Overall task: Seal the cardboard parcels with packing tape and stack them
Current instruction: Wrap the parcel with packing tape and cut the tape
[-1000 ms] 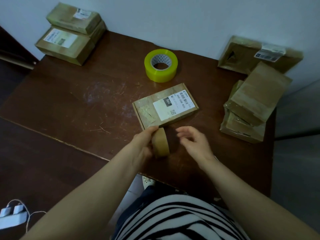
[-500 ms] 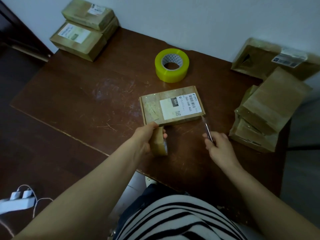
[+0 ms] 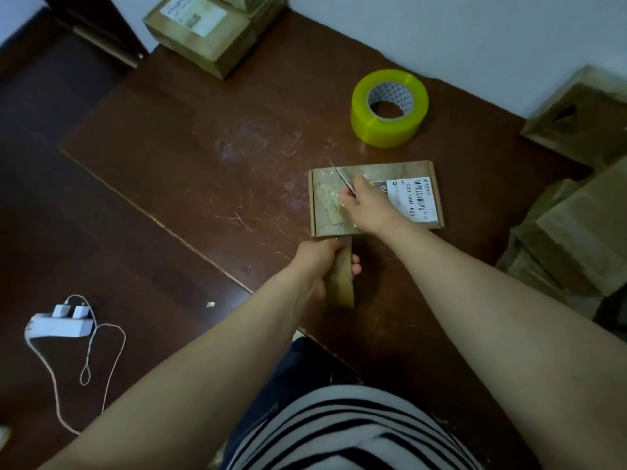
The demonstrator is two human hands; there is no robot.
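Now the right hand point(image 3: 368, 206), pinching the tape end point(image 3: 343, 179), has moved from beside the parcel point(image 3: 400, 171) to over its top, while the left hand point(image 3: 317, 262) grips the brown tape roll point(image 3: 341, 283) at the parcel's near edge, so the first strip looks ready to press down

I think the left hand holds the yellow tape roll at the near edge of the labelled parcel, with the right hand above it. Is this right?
Not quite. In the head view the left hand grips a brown tape roll; the yellow tape roll lies untouched beyond the parcel. The rest holds.
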